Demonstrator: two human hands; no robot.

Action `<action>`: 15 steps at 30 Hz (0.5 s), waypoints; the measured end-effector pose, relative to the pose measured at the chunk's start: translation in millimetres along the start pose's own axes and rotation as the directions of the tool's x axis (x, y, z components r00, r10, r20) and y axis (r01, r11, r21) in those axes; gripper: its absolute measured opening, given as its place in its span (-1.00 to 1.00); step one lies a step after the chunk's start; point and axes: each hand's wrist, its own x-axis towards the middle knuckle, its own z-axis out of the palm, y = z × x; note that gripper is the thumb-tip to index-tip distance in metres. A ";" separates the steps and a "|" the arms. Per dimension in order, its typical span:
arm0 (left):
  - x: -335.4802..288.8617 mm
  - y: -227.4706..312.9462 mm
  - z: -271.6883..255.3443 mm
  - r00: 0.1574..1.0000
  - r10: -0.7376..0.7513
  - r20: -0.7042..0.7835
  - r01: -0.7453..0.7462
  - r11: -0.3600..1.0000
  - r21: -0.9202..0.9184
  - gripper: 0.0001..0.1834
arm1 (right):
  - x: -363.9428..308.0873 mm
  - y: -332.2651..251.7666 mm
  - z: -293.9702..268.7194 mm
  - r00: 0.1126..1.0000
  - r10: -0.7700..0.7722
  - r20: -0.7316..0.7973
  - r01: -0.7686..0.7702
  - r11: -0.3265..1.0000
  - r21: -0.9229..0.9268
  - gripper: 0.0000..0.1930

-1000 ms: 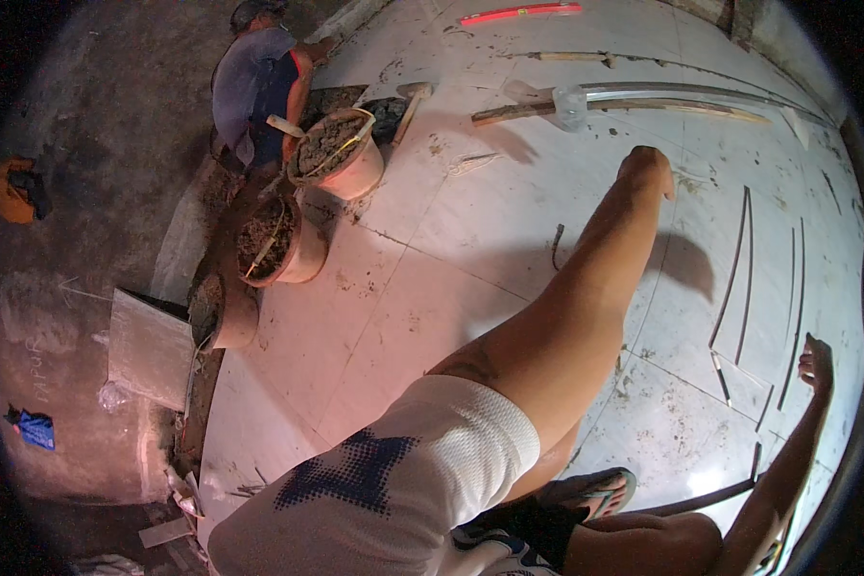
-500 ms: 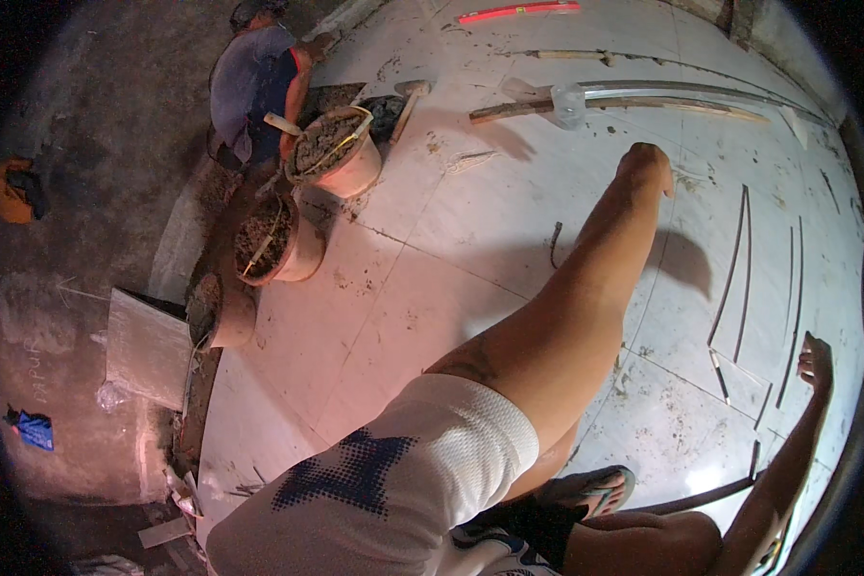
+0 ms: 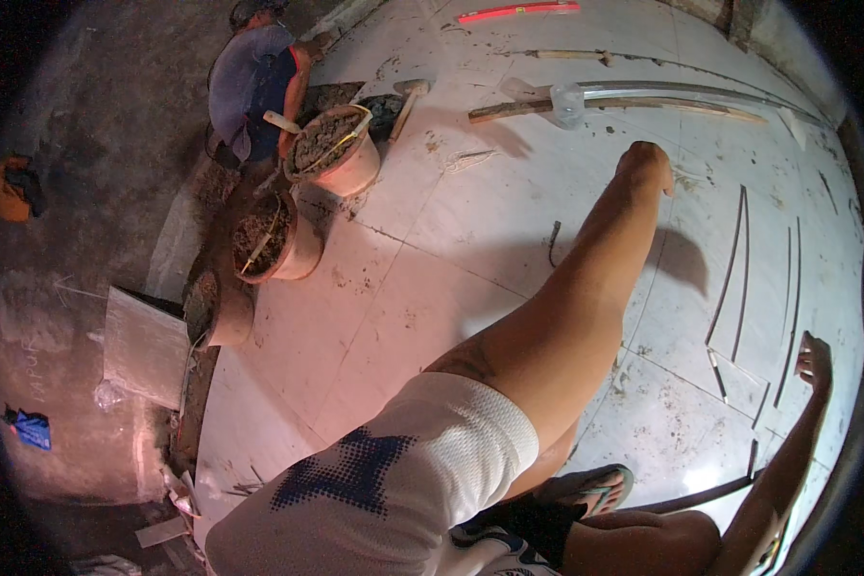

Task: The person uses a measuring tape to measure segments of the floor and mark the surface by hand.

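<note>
My left arm reaches forward over pale, marble-patterned floor tiles (image 3: 509, 230). The left hand (image 3: 646, 165) is bent at the wrist, its fingers mostly hidden behind it, so their grip cannot be made out. Its shadow falls on the tiles to the right, apart from the arm. At the right edge, my right hand (image 3: 814, 362) has curled fingers with nothing visible in them. Thin dark strips (image 3: 789, 312) lie just left of it. My sandalled foot (image 3: 595, 490) rests on the tiles between the arms.
A co-worker (image 3: 250, 86) crouches at the far left. Buckets of mortar, among them one with a yellow handle (image 3: 341, 163), line the tiles' left edge. A mallet (image 3: 408, 106), long metal and wooden bars (image 3: 634, 101) and a red level (image 3: 518, 12) lie ahead. A loose tile (image 3: 144, 346) leans at left.
</note>
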 end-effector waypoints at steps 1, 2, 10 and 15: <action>-0.8 1.1 0.4 1.000 0.013 0.028 -0.014 0.999 0.046 -0.35 | 0.1 0.8 -0.7 1.000 0.007 0.000 -0.007 1.000 -0.001 -0.48; -1.6 2.1 0.8 0.998 0.026 0.056 -0.031 0.995 0.092 -0.33 | 0.1 1.6 -1.4 1.000 0.013 -0.001 -0.013 1.000 -0.001 -0.47; -5.3 1.5 -1.0 0.998 0.025 0.063 -0.032 0.992 0.119 -0.33 | 3.9 6.3 -10.2 0.996 0.027 0.082 -0.024 0.999 -0.038 -0.22; -6.2 1.5 -0.9 0.998 0.028 0.061 -0.035 0.994 0.102 -0.34 | 0.9 5.8 -11.1 0.994 0.034 0.101 -0.031 0.999 -0.025 -0.23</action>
